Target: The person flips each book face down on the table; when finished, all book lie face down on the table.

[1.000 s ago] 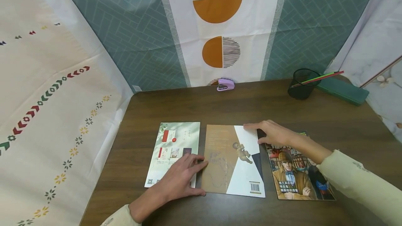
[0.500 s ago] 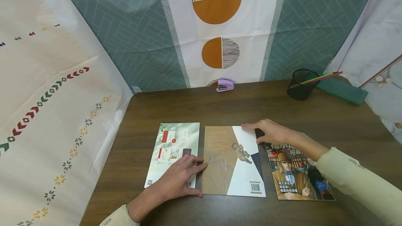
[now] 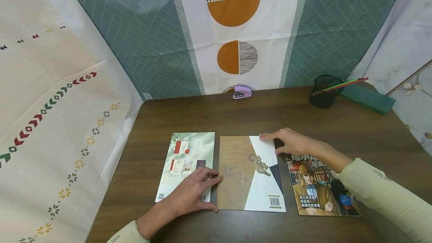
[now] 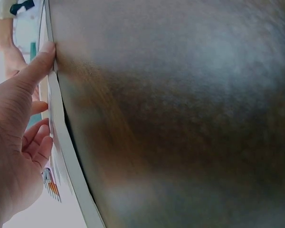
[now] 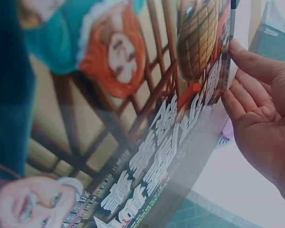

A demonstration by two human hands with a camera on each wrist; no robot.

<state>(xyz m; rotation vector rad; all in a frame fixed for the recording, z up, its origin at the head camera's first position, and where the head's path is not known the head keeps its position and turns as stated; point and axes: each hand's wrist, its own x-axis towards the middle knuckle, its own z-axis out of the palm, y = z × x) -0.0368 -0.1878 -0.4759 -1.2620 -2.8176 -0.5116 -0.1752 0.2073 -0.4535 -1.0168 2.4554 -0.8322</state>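
Across the foreground: dark brown wooden table [image 3: 189, 115], bearing three books in a row.
Middle of row: flat tan-and-white paperback [image 3: 236, 168] with a dark blue patch, lying between both hands; its longer side seems to run near to far.
Either side: pale green paperback [image 3: 187, 156] just left; glossy paperback with a detective cover [image 3: 314, 190] to the right.
Left hand [image 3: 194, 190]: over the pale green paperback, fingers spread, clasping nothing; tan-and-white paperback directly to its right.
Right hand [image 3: 293, 141]: extended, clasping nothing, at the far right corner; tan-and-white paperback to its left and nearer.
Nearer hand: neither; both meet its edges.
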